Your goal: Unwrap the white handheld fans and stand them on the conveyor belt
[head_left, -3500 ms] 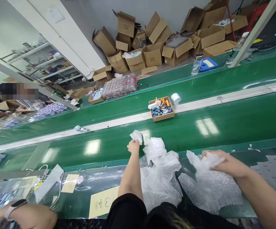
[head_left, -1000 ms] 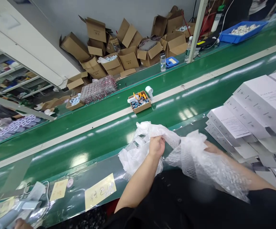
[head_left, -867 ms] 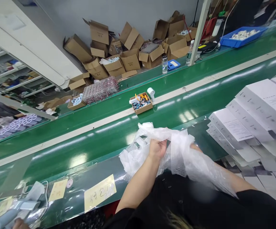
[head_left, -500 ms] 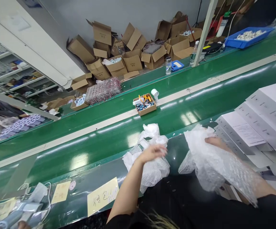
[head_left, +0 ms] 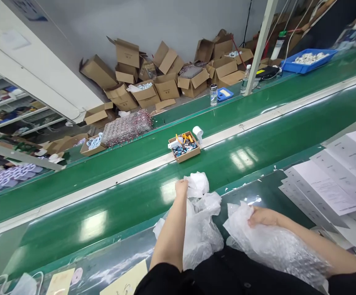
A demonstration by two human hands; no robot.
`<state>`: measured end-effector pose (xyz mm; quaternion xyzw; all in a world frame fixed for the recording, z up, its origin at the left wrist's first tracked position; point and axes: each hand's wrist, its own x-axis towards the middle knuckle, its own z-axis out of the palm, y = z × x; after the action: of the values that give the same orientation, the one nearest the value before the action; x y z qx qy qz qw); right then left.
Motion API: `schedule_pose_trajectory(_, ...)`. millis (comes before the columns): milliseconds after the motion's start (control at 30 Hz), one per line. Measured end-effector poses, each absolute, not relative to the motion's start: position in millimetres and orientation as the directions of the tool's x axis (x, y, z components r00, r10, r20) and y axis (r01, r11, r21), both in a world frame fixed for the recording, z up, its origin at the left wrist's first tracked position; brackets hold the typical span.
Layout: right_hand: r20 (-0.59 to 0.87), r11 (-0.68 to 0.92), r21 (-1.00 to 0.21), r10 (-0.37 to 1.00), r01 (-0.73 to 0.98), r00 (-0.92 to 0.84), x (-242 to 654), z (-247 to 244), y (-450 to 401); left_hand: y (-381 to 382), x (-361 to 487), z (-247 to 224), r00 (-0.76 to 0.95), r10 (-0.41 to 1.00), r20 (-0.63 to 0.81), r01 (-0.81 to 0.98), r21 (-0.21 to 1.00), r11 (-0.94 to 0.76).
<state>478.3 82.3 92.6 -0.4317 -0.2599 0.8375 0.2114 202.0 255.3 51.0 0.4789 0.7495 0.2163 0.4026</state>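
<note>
My left hand (head_left: 181, 187) is closed on the far end of a heap of crumpled, translucent bubble wrap (head_left: 204, 233) lying at the near edge of the green conveyor. The fingertips are partly hidden by the back of the hand. On the right, my right hand (head_left: 262, 217) grips the top of another bunch of bubble wrap (head_left: 279, 243). That bunch hangs down along my right forearm, in front of my dark shirt. A gap separates the two bunches, with the dark bench top showing between them.
Beyond the wrap, a small carton (head_left: 186, 152) of blue parts and orange-handled tools sits on the conveyor (head_left: 128, 200), beside a white roll (head_left: 198, 133). Stacked white boxes (head_left: 322, 188) stand at right. Yellow paper notes (head_left: 125, 280) lie at lower left. Cardboard boxes (head_left: 167, 86) line the wall.
My left hand has moved away from me, from above the heap to its far end, and has closed on it. My right hand has come lower and leftward with its bubble wrap.
</note>
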Motion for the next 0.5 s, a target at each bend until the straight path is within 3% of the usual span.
schedule_pose_trajectory(67, -0.615, -0.754, -0.648, 0.602, -0.109, -0.51, 480, 92, 87, 244, 189, 61, -0.237, 0.911, -0.337, 0.5, 0.762, 0.412)
schedule_pose_trajectory(167, -0.546, -0.619, -0.784, 0.66, 0.038, -0.516, 471, 104, 102, 222, 171, 91, -0.197, 0.969, -0.149, 0.515, 0.825, 0.232)
schedule_pose_trajectory(300, -0.313, -0.134, -0.947, 0.598, 0.293, -0.738, 448, 141, 120, 198, 160, 143, -0.124, 0.989, 0.075, 0.707, 0.706, 0.035)
schedule_pose_trajectory(400, -0.133, 0.159, -0.958, 0.494, 0.239, -0.859, 440, 178, 129, 190, 160, 175, -0.033, 0.998, 0.059, 0.837, 0.546, -0.004)
schedule_pose_trajectory(467, -0.077, 0.221, -0.954, 0.468, 0.202, -0.88, 441, 201, 133, 189, 162, 189, 0.105, 0.993, -0.054, 0.873, 0.482, -0.066)
schedule_pose_trajectory(500, -0.071, 0.224, -0.954, 0.472, 0.198, -0.878, 441, 210, 135, 189, 164, 194, 0.208, 0.968, -0.137, 0.853, 0.51, -0.112)
